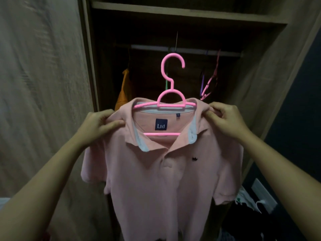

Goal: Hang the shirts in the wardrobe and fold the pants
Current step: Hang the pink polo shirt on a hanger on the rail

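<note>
Pinching each shoulder, the left hand (pixel 97 125) and right hand (pixel 227 121) held the pink polo shirt (pixel 166 185) at frame centre, fingers closed on fabric, its pink hanger (pixel 171 101) hook rising before the open wardrobe (pixel 173 16).

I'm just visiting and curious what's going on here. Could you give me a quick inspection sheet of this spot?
Surface: nothing seen.
Job's things: pink polo shirt on a pink hanger, held up before the open wardrobe; hook not yet on the rail.
Clutter: heap of clothes at lower right.
Hands: left hand and right hand each grip a shoulder of the shirt.
Cables: nothing seen.
Surroundings: orange garment and spare hangers on the rail.
</note>
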`<control>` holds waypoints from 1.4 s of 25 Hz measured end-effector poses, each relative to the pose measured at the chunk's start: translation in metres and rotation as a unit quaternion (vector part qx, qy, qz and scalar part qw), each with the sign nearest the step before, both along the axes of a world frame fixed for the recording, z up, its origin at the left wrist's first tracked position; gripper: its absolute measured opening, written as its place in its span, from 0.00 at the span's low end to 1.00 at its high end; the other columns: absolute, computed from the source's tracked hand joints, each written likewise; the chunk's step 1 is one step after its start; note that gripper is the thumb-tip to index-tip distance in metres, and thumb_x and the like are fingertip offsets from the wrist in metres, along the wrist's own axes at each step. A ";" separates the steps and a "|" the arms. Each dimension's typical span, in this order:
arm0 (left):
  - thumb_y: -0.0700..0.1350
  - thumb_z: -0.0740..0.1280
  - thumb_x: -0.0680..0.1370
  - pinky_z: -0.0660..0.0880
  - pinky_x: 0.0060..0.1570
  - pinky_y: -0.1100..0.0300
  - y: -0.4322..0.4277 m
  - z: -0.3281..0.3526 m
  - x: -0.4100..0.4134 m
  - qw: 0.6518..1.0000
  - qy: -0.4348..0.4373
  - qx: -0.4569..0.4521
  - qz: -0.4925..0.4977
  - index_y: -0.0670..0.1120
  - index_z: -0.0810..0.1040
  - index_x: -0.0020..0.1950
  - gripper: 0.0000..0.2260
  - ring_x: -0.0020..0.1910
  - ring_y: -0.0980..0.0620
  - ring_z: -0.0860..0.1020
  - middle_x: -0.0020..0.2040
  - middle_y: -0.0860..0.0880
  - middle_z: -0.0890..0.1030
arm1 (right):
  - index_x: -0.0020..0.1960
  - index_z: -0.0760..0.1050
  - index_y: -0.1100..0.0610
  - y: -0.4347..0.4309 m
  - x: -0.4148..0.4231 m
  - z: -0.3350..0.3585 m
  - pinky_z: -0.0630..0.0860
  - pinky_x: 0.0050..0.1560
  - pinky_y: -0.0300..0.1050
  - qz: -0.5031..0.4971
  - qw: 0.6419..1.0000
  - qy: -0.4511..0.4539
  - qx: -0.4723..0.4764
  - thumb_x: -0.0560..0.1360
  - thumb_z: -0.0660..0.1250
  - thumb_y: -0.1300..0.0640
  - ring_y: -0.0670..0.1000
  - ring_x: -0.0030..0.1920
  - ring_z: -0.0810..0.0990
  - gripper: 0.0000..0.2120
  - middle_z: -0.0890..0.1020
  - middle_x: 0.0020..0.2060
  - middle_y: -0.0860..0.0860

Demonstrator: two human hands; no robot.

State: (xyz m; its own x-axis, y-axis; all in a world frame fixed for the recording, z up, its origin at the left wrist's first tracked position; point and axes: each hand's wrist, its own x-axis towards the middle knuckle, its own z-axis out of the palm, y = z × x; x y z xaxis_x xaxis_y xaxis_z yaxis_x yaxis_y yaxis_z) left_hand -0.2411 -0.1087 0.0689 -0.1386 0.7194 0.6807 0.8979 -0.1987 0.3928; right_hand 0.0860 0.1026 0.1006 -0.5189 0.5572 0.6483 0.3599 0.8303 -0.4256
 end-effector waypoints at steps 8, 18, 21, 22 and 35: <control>0.63 0.65 0.68 0.64 0.28 0.67 -0.019 0.010 -0.036 0.994 -0.047 0.068 0.077 0.59 0.75 0.37 0.09 0.29 0.62 0.69 0.30 0.52 0.75 | 0.58 0.75 0.57 0.009 0.043 -0.062 0.79 0.51 0.52 -0.030 0.948 -0.063 -0.310 0.73 0.64 0.46 0.53 0.49 0.81 0.19 0.81 0.50 0.53; 0.64 0.63 0.67 0.63 0.29 0.64 -0.039 -0.005 -0.057 0.987 -0.056 0.051 0.143 0.45 0.74 0.34 0.21 0.28 0.59 0.66 0.28 0.51 0.72 | 0.65 0.69 0.55 -0.004 -0.012 -0.046 0.72 0.61 0.55 -0.162 0.984 0.055 -0.040 0.76 0.64 0.53 0.51 0.57 0.74 0.17 0.73 0.61 0.55; 0.64 0.64 0.68 0.63 0.29 0.65 -0.046 -0.011 -0.054 0.988 -0.044 0.056 0.136 0.46 0.70 0.32 0.21 0.28 0.58 0.67 0.34 0.52 0.74 | 0.54 0.76 0.57 -0.056 -0.066 -0.016 0.76 0.46 0.42 0.002 0.991 0.133 0.032 0.77 0.61 0.55 0.48 0.45 0.78 0.09 0.80 0.48 0.53; 0.64 0.64 0.68 0.63 0.29 0.66 -0.048 -0.013 -0.051 0.989 -0.036 0.057 0.134 0.46 0.71 0.32 0.21 0.28 0.58 0.68 0.36 0.52 0.74 | 0.52 0.76 0.54 -0.075 -0.089 -0.011 0.75 0.45 0.40 0.050 0.991 0.120 -0.009 0.77 0.61 0.54 0.48 0.45 0.79 0.08 0.81 0.47 0.51; 0.56 0.59 0.78 0.73 0.45 0.53 -0.023 -0.010 0.066 0.972 0.037 -0.132 0.189 0.52 0.69 0.61 0.15 0.49 0.43 0.79 0.49 0.48 0.81 | 0.58 0.72 0.57 -0.085 -0.210 0.000 0.74 0.59 0.52 0.100 0.854 0.133 -0.493 0.68 0.65 0.33 0.55 0.55 0.78 0.30 0.79 0.52 0.55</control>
